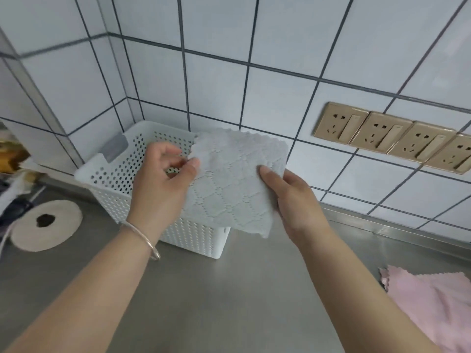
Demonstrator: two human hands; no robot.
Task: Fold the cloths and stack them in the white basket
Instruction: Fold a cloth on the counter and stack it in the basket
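Observation:
A folded pale grey cloth [234, 182] with a honeycomb pattern hangs in the air over the right side of the white perforated basket [112, 179]. My left hand [163, 184] pinches its left edge between thumb and fingers. My right hand [293, 200] grips its right edge, thumb on top. The basket stands on the steel counter in the wall corner; its inside is mostly hidden by my hands and the cloth. A pink cloth [433, 307] lies unfolded on the counter at the lower right.
The steel counter [229, 289] meets a white tiled wall. A row of gold wall sockets [392, 138] sits at the right. A round beige pad [46, 225] with a dark spot lies left of the basket, and blurred clutter fills the far left edge.

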